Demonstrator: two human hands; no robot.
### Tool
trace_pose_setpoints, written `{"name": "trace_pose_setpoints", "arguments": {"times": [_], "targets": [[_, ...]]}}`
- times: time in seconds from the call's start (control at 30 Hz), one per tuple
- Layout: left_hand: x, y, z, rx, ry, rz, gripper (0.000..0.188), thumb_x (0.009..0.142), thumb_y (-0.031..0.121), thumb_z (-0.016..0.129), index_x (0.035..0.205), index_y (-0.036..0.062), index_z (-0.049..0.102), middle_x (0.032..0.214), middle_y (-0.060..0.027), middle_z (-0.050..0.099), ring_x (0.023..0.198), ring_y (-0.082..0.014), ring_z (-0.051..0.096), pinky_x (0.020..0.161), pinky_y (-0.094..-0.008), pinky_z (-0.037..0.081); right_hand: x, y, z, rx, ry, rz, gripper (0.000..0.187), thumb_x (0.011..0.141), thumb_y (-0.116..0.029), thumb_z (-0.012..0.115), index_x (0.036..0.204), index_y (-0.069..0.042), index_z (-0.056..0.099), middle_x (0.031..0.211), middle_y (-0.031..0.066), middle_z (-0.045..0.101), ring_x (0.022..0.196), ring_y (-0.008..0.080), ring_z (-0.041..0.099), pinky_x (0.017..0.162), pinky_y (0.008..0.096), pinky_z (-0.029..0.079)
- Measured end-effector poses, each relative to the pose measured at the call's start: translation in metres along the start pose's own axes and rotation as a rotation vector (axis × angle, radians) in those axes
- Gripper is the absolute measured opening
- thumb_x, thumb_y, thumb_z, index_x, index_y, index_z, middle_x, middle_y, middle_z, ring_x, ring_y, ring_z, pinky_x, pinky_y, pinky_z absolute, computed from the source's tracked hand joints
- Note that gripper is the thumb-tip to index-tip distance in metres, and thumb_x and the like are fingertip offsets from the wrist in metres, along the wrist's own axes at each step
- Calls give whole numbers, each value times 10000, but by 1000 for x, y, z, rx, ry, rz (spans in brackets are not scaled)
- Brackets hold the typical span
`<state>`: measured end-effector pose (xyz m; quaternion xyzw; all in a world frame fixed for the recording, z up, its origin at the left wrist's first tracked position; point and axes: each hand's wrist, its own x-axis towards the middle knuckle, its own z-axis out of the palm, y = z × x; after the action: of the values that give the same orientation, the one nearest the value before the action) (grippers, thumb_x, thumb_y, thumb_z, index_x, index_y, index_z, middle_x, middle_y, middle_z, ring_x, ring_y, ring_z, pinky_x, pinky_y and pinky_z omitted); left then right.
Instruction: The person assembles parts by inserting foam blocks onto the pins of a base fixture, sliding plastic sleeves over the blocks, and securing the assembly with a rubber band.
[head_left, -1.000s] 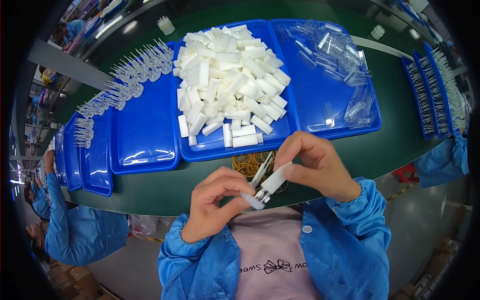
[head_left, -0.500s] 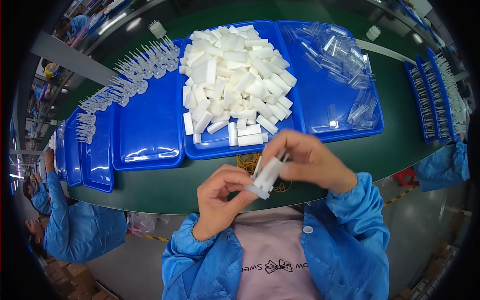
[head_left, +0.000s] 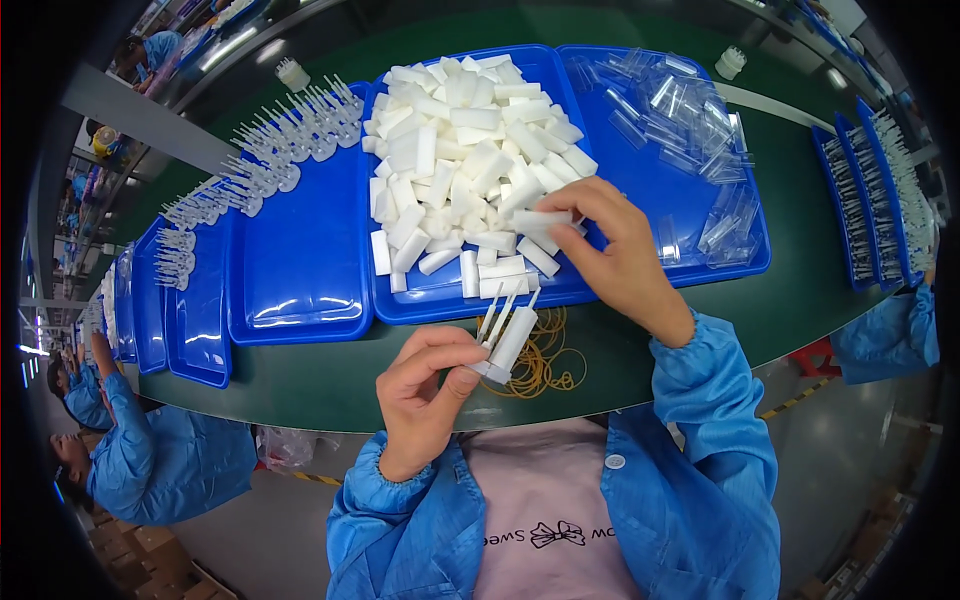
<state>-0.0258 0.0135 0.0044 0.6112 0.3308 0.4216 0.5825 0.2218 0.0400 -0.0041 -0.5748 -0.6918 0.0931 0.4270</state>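
My left hand (head_left: 425, 395) pinches the round base of a white pronged holder (head_left: 492, 372) over the near table edge. Thin prongs rise from the base, and one white oblong block (head_left: 514, 338) stands among them. My right hand (head_left: 628, 255) is closed on another white oblong block (head_left: 540, 219), its fingers just above the heap of similar white blocks (head_left: 470, 150). That heap lies in a blue tray (head_left: 440, 306). Loose yellowish rubber bands (head_left: 550, 365) lie on the green table, partly behind the held piece.
To the right, a blue tray (head_left: 690, 262) holds clear plastic pieces (head_left: 670, 110). On the left, pronged holders (head_left: 290, 140) line the far edges of blue trays (head_left: 295, 290). Filled blue racks (head_left: 870, 190) stand far right. A co-worker in a blue jacket (head_left: 190, 450) sits at left.
My right hand has left the pronged holder, moved up to the heap and taken a white block. The left hand keeps the holder, shifted slightly left, its prongs now uncovered.
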Motion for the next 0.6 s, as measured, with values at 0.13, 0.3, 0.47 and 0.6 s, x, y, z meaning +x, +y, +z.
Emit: {"name": "trace_pose_setpoints", "arguments": {"times": [0.13,0.3,0.47,0.6], "targets": [[3,7,0,-1,18,62,162,848,-4,658,1007,2,689,1022,-101,593,903,-150,570,757,-246,478,-5,-1,-10,690,-139,266,154,901,-85,568,1011,-33,662,978,36,592,856,100,532,755,232,428],[2,13,0,72,-19,93,159,841,-10,657,993,8,703,1001,-98,607,873,-147,579,720,-238,477,-5,-13,-17,837,-291,309,179,950,-147,530,1012,-27,647,976,12,581,869,78,524,775,228,424],[2,17,1,147,-15,91,171,823,-23,660,978,19,717,976,-88,626,836,-149,588,689,-237,475,-4,-10,-23,940,-389,361,192,956,-175,528,1023,-37,643,979,6,585,899,74,535,799,225,428],[2,17,1,128,-22,92,178,817,-26,664,979,21,718,976,-88,628,831,-150,590,685,-240,478,-3,-11,-23,1051,-449,439,188,922,-185,578,1010,-28,632,980,25,575,952,109,524,870,251,395]]}}
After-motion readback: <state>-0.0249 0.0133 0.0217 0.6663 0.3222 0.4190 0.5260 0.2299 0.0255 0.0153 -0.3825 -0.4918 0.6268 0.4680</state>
